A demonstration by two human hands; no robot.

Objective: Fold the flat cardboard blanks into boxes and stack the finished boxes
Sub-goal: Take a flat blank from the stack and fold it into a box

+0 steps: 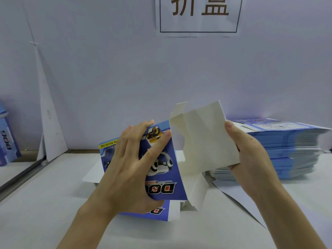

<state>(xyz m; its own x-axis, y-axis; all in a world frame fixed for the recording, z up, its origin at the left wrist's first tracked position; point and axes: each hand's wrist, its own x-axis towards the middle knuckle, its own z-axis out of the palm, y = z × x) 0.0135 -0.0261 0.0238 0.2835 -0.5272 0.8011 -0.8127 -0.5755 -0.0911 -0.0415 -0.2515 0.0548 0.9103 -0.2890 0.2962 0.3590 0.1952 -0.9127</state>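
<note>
A blue printed cardboard blank with a robot dog picture and "DOG" lettering is held above the table, half opened, its plain white inner side facing me. My left hand grips the blue panel, fingers spread over the print and thumb beneath. My right hand pinches the white panel's right edge, thumb on top. More flat blanks lie under the held one on the table.
A tall stack of flat blue blanks sits at the right against the wall. A folded blue box stands at the far left. A white sheet lies on the white table below my right arm.
</note>
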